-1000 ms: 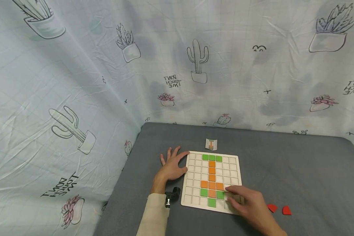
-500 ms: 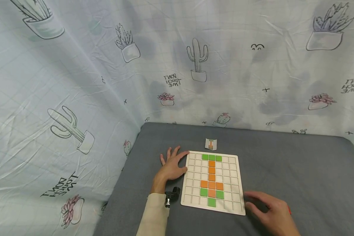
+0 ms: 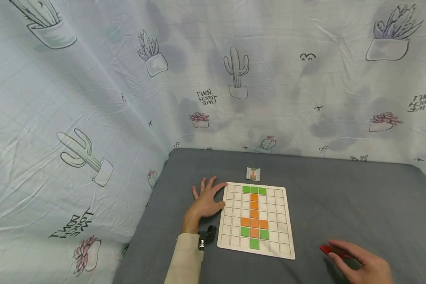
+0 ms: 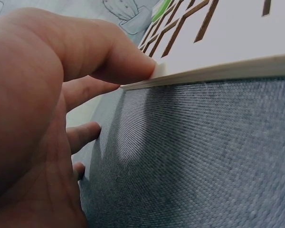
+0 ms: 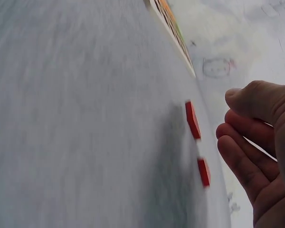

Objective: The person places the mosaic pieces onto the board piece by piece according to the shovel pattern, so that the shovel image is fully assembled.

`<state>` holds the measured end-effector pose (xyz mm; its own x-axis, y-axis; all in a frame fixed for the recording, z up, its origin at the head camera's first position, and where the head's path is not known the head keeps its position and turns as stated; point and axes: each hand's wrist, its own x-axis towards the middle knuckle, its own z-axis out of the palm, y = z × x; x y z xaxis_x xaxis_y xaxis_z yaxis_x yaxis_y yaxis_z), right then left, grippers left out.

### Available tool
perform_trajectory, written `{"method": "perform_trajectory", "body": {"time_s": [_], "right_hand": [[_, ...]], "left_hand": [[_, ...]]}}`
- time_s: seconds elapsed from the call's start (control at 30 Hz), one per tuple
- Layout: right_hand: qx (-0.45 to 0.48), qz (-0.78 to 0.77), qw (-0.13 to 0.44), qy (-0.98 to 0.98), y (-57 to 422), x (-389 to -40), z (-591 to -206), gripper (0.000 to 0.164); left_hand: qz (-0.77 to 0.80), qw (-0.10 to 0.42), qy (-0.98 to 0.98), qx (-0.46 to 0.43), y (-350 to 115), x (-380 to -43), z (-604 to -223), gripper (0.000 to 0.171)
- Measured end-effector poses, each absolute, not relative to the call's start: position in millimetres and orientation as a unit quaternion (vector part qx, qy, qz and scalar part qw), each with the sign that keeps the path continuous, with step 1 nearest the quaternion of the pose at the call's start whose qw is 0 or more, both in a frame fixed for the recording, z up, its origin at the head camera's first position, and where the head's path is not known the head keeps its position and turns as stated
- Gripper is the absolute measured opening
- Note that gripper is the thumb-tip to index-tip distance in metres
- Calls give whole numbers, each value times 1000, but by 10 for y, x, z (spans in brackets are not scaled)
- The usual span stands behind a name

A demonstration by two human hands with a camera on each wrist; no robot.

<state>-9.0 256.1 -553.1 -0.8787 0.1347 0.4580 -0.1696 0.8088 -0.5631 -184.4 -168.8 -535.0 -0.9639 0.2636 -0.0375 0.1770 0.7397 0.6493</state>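
A pale wooden grid board (image 3: pixel 280 228) lies on the grey cloth. Green tiles (image 3: pixel 254 243) and orange tiles (image 3: pixel 254 213) sit in its cells, forming an upright figure. My left hand (image 3: pixel 206 202) rests spread at the board's left side; thumb and forefinger touch its edge, and the left wrist view shows the thumb (image 4: pixel 133 61) against the rim. My right hand (image 3: pixel 363 260) hovers right of the board, holding nothing. Beneath it lie a red piece (image 3: pixel 326 249) and, in the right wrist view, a second red piece (image 5: pixel 204 172); the head view partly hides them behind the fingers.
Behind the board a small printed card (image 3: pixel 253 174) shows a gridded figure. A black wrist camera (image 3: pixel 207 233) sits at the left sleeve. Cactus-patterned fabric (image 3: pixel 284 79) hangs along the back and left of the grey table (image 3: pixel 340 189).
My right hand has moved off the board's lower right, going right to above the red pieces. The left hand keeps its place at the board's edge; the tiles look unchanged.
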Motion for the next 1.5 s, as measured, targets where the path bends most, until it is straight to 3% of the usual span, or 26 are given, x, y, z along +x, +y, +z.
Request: {"method": "perform_trajectory", "body": {"time_s": [0.4, 1.5], "right_hand": [[-55, 284, 273, -918, 2870, 1, -5639, 41], [-21, 254, 207, -944, 2817, -65, -5631, 45]], "left_hand": [[346, 62, 928, 126, -1698, -1846, -5371, 67], [342, 74, 929, 123, -1698, -1842, -5322, 68]]}}
